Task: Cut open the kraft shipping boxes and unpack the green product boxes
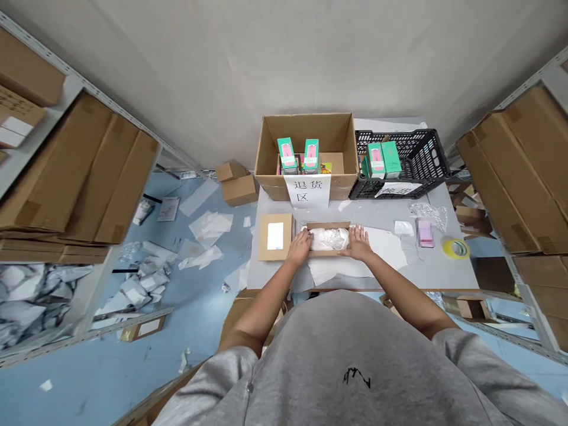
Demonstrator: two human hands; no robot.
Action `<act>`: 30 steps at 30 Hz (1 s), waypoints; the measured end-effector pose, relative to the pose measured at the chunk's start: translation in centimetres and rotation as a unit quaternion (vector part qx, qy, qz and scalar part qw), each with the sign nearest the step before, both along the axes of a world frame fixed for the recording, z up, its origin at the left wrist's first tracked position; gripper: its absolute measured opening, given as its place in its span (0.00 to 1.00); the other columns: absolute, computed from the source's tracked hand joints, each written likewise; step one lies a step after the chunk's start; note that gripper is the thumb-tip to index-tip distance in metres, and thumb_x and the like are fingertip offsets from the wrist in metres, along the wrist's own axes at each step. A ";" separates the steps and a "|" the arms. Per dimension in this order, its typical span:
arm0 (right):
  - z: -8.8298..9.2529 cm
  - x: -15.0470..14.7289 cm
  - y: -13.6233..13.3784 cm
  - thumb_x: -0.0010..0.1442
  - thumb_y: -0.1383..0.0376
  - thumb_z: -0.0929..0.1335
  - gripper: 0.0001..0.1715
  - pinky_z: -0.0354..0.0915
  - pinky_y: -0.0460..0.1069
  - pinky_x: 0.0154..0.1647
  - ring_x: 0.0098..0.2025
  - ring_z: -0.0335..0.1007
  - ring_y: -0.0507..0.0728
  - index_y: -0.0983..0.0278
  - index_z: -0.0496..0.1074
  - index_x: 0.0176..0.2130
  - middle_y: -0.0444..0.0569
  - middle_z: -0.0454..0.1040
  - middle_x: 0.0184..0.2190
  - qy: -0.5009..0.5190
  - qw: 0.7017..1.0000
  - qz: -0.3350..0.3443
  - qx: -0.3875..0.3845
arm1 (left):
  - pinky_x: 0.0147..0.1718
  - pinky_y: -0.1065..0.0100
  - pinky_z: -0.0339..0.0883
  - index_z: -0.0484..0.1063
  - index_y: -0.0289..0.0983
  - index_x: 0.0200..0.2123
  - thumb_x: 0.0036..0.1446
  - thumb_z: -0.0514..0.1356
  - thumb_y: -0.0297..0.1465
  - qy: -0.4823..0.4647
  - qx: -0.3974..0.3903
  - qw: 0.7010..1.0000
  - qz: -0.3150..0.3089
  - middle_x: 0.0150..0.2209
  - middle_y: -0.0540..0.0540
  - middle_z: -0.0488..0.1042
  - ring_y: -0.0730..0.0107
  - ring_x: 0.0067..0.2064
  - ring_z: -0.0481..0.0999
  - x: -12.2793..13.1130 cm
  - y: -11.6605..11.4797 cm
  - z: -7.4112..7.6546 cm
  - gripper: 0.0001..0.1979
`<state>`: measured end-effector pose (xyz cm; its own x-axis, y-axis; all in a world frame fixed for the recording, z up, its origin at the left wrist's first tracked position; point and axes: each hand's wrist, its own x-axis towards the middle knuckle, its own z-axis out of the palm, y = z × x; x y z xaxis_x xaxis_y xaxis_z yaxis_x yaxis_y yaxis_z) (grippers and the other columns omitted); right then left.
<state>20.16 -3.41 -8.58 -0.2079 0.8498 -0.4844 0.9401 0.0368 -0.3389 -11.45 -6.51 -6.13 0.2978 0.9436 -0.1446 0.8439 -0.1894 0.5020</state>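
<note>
Grey sweatshirt (337,367) nearest; what's just past it?

Shallow cardboard box (327,226) on white paper (386,248), bubble wrap (329,239) inside; hands?

Both open, fingers spread, neither gripping; left hand (299,247) lies on the box's left end, right hand (358,244) on its right end; labelled flat carton (276,236) just left of the box; tall carton (310,127) of green packs (287,155) behind it.

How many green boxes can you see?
4. Two green boxes stand side by side in the cardboard carton; two more stand in the black plastic crate. Others may be hidden inside either one.
</note>
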 end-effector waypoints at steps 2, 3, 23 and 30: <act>-0.3 -0.1 -0.3 0.51 0.27 0.77 0.94 0.23 0.72 0.82 0.85 0.15 0.78 0.75 0.30 0.83 0.76 0.23 0.83 0.003 1.000 0.012 -0.003 | 0.78 0.43 0.50 0.59 0.36 0.79 0.68 0.67 0.42 0.018 -0.006 0.999 -0.034 0.78 0.27 0.60 0.42 0.81 0.56 -0.5 -0.2 -0.5 0.42; -0.4 -0.2 -0.4 0.49 0.27 0.78 0.96 0.26 0.72 0.83 0.85 0.17 0.78 0.75 0.29 0.83 0.77 0.23 0.83 0.014 1.000 0.014 0.001 | 0.79 0.41 0.45 0.55 0.33 0.80 0.66 0.68 0.47 0.028 -0.008 0.999 -0.042 0.80 0.25 0.55 0.41 0.83 0.50 -0.7 -0.5 -0.8 0.48; 0.0 -0.9 0.8 0.43 0.54 0.88 0.99 0.64 0.65 0.76 0.86 0.29 0.77 0.56 0.26 0.85 0.56 0.10 0.83 0.055 0.994 0.071 0.069 | 0.72 0.36 0.62 0.38 0.39 0.85 0.33 0.86 0.43 0.057 -0.083 0.995 -0.008 0.84 0.28 0.26 0.19 0.80 0.49 2.5 3.1 -1.8 0.85; -1.1 -1.1 2.2 0.41 0.55 0.88 0.94 0.55 0.67 0.81 0.85 0.32 0.78 0.54 0.35 0.85 0.55 0.33 0.86 0.036 0.995 0.089 0.040 | 0.73 0.39 0.60 0.45 0.41 0.84 0.29 0.85 0.43 0.056 -0.150 0.986 -0.042 0.82 0.25 0.48 0.24 0.78 0.56 1.7 5.5 -2.5 0.83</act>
<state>19.07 -1.22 -9.67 -0.3892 0.8318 -0.3958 0.8901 0.2289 -0.3941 -9.76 -0.97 -8.60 0.3402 0.8260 -0.4494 0.8846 -0.1191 0.4508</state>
